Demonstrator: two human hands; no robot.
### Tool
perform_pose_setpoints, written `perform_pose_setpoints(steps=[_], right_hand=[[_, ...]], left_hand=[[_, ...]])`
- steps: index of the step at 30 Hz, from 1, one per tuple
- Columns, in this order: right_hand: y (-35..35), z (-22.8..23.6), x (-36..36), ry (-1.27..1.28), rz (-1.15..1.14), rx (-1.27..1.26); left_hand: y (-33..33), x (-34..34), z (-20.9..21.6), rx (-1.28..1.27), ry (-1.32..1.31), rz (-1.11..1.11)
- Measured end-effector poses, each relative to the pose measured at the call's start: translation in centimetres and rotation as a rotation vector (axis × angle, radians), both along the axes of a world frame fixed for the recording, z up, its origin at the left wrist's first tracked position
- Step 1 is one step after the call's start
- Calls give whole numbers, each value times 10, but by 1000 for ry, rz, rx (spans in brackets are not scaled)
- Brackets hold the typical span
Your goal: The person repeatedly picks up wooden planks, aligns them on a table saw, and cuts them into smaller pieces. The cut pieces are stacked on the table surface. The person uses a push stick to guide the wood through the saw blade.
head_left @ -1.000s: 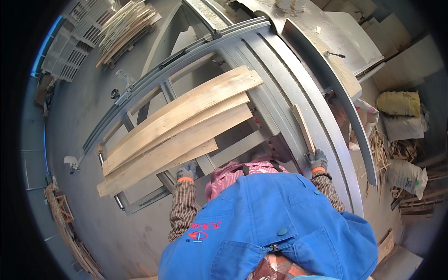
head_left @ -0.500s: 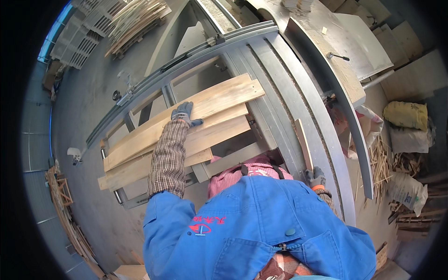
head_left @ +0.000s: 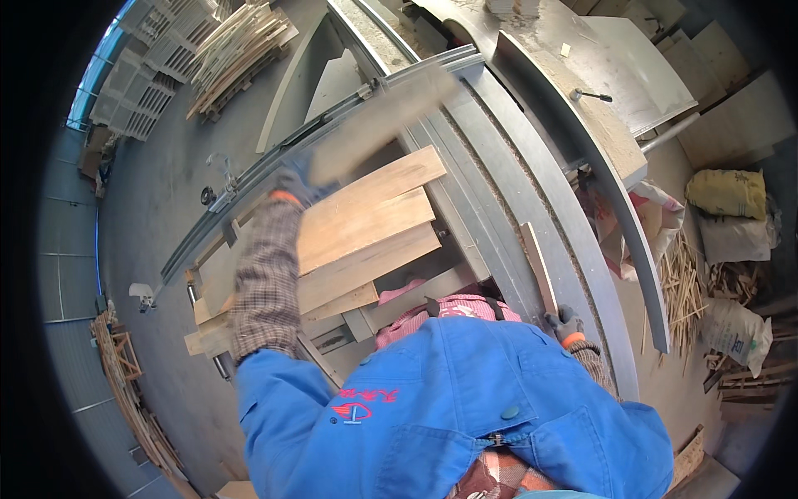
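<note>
My left hand [head_left: 304,185], in a grey-blue work glove and smeared by motion, grips a wooden board [head_left: 378,125] near its lower end. The board is also blurred and slants up to the right over the far side of the metal sliding table [head_left: 453,154]. Below it, several flat wooden boards [head_left: 366,229] lie overlapped across the table's open frame; my left sleeve hides part of them. On the right, my gloved right hand [head_left: 565,323] is closed round the near end of a narrow wooden strip [head_left: 539,266], which lies along the grooved table top.
A long metal fence [head_left: 619,179] curves along the right, with a black-handled lever [head_left: 592,96] behind it. Sacks [head_left: 725,195] and thin offcuts [head_left: 682,279] lie beyond. A rail [head_left: 274,154] edges the table's far side. Stacked wood strips [head_left: 237,62] stand at the upper left.
My left hand has moved left and away from me, shifting the top board off the pile toward the far rail. My right hand stays on the strip, nearly unmoved.
</note>
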State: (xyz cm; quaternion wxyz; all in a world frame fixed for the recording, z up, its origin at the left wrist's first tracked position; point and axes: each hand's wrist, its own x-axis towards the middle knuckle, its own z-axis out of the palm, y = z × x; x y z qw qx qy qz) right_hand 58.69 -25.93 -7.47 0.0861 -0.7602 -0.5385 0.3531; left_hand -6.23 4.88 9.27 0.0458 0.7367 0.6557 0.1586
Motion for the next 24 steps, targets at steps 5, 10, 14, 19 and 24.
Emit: perform_pose_setpoints(steps=[5, 10, 14, 19, 24], right_hand=[[12, 12, 15, 32, 62, -105], [7, 27, 33, 164, 2, -129], [-2, 28, 41, 80, 11, -125], [1, 40, 57, 130, 54, -150], [7, 53, 61, 193, 89, -158]], left_hand=[[136, -88, 197, 155, 14, 261], [139, -164, 446, 518, -556, 477], [76, -141, 486, 906, -959, 123], [13, -52, 386, 1217, -1524, 103], [-6, 14, 251, 1217, -1730, 435]])
